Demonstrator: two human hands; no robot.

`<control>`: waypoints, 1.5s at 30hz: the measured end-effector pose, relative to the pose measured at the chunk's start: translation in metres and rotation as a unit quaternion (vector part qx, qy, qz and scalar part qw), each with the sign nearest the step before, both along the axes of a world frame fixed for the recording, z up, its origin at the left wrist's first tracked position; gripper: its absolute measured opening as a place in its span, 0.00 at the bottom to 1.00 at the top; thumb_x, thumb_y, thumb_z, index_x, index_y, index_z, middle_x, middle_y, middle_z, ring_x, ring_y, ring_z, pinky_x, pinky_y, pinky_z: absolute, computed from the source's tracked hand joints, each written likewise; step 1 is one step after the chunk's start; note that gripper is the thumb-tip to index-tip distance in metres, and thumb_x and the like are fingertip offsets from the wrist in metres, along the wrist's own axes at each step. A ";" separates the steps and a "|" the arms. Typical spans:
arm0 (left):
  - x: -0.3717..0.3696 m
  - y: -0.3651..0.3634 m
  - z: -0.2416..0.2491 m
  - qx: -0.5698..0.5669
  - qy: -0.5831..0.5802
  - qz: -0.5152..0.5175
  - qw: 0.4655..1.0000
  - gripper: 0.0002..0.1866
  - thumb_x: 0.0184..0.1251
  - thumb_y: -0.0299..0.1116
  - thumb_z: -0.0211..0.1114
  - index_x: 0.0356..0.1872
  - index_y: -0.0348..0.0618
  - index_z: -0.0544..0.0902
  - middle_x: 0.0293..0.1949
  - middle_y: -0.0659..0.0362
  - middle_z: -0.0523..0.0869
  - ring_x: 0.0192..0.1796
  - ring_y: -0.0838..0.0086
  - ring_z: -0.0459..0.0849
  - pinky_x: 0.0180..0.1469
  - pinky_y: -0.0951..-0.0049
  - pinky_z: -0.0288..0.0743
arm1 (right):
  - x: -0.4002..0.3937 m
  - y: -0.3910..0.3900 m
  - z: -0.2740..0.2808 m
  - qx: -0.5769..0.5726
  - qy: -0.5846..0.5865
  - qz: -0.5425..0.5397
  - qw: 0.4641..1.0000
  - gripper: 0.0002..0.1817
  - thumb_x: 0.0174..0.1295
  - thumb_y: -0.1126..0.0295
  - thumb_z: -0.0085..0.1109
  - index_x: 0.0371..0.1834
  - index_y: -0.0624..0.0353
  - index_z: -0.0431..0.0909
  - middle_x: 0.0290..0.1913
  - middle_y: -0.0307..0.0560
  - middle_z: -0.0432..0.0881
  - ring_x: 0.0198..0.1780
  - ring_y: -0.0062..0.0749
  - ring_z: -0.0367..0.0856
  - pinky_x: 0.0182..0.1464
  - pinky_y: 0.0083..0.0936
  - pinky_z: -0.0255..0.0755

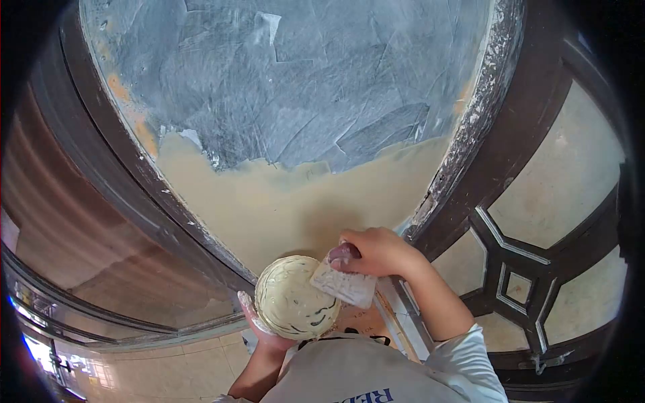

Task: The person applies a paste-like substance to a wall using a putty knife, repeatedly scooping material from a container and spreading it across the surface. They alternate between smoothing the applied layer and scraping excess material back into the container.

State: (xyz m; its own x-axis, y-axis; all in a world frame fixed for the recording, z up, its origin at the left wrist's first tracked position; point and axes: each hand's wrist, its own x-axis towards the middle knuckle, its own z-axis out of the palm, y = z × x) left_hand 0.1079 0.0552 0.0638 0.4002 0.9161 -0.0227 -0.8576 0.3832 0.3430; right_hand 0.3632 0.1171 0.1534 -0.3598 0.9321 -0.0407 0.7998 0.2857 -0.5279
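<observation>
My left hand [263, 328] supports a round tub [261, 287] from below and the side, its fingers smeared with pale paste. Cream-coloured putty [292, 295] coats the inside of the tub. In my right hand [384, 252] I grip a wide putty knife [348, 285] by its reddish-brown handle. Putty is smeared over its blade, whose left corner overlaps the tub's right side. Past both hands is a panel with a smooth cream coat [259, 201] low down and a scuffed grey-blue surface [302, 87] above.
A dark frame [463, 151] with white-spattered edges borders the panel on the right. Farther right is dark latticework [517, 289] with pale panes. A dark, glossy frame [87, 87] curves along the left. Light tiles [181, 369] cover the floor below.
</observation>
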 end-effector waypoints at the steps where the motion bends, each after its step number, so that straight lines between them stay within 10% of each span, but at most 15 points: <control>1: 0.002 -0.001 0.000 -0.020 -0.035 -0.006 0.999 0.53 0.61 0.80 0.31 0.75 0.48 0.61 0.73 0.50 0.64 0.72 0.51 0.66 0.71 0.43 0.61 | 0.004 0.007 -0.003 0.026 -0.037 -0.014 0.999 0.25 0.59 0.43 0.63 0.43 0.55 0.78 0.34 0.52 0.86 0.40 0.52 0.85 0.42 0.42 0.76; 8: 0.012 -0.005 -0.014 -0.034 0.003 0.068 0.997 0.51 0.62 0.78 0.34 0.75 0.46 0.62 0.73 0.50 0.65 0.73 0.52 0.65 0.73 0.44 0.58 | 0.013 0.018 0.016 0.060 -0.071 -0.033 0.995 0.27 0.55 0.42 0.66 0.44 0.53 0.78 0.33 0.52 0.85 0.38 0.50 0.85 0.40 0.42 0.77; 10: 0.014 -0.008 -0.017 -0.064 -0.207 0.045 0.975 0.50 0.63 0.77 0.35 0.75 0.46 0.61 0.74 0.50 0.64 0.73 0.51 0.65 0.73 0.44 0.58 | 0.008 0.020 0.009 0.065 -0.134 0.028 0.989 0.26 0.55 0.43 0.66 0.43 0.53 0.79 0.32 0.53 0.85 0.37 0.49 0.86 0.39 0.42 0.77; 15: 0.028 -0.012 -0.006 0.128 0.220 0.136 0.958 0.49 0.64 0.76 0.36 0.75 0.47 0.61 0.75 0.50 0.63 0.73 0.50 0.64 0.73 0.42 0.58 | 0.034 0.032 0.025 0.068 -0.125 -0.042 0.989 0.25 0.55 0.44 0.67 0.42 0.54 0.79 0.34 0.49 0.86 0.40 0.47 0.86 0.44 0.42 0.76; 21: 0.045 -0.008 -0.014 -0.013 -0.120 0.091 0.989 0.49 0.65 0.75 0.37 0.75 0.47 0.60 0.75 0.49 0.62 0.74 0.50 0.63 0.73 0.42 0.58 | 0.030 0.029 0.020 0.136 -0.133 0.013 0.982 0.25 0.54 0.45 0.68 0.43 0.54 0.78 0.33 0.47 0.86 0.39 0.47 0.85 0.41 0.41 0.76; 45: 0.084 0.005 -0.040 -0.039 -0.054 0.131 0.989 0.27 0.77 0.51 0.37 0.72 0.56 0.65 0.70 0.58 0.69 0.72 0.60 0.67 0.73 0.51 0.59 | -0.042 -0.003 0.021 0.368 -0.152 0.221 0.890 0.20 0.42 0.59 0.73 0.38 0.51 0.81 0.28 0.37 0.76 0.34 0.32 0.76 0.44 0.35 0.61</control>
